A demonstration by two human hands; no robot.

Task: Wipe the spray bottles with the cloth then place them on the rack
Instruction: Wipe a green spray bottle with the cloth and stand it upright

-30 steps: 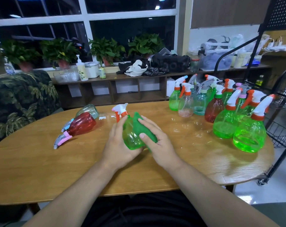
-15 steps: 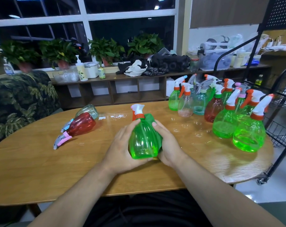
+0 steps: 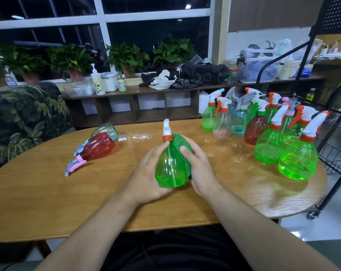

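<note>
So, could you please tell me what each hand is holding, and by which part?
The left hand grips the green bottle by its body. The right hand presses the cloth against the bottle's other side.

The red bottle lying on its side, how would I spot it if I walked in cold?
Start at the round wooden table and look to its left part, away from the crowd of upright bottles on the right. Two bottles lie tipped over there, side by side. Yours is the red bottle with the pink collar and grey trigger pointing toward the near edge; the clear bottle behind it is pale and colourless.
</note>
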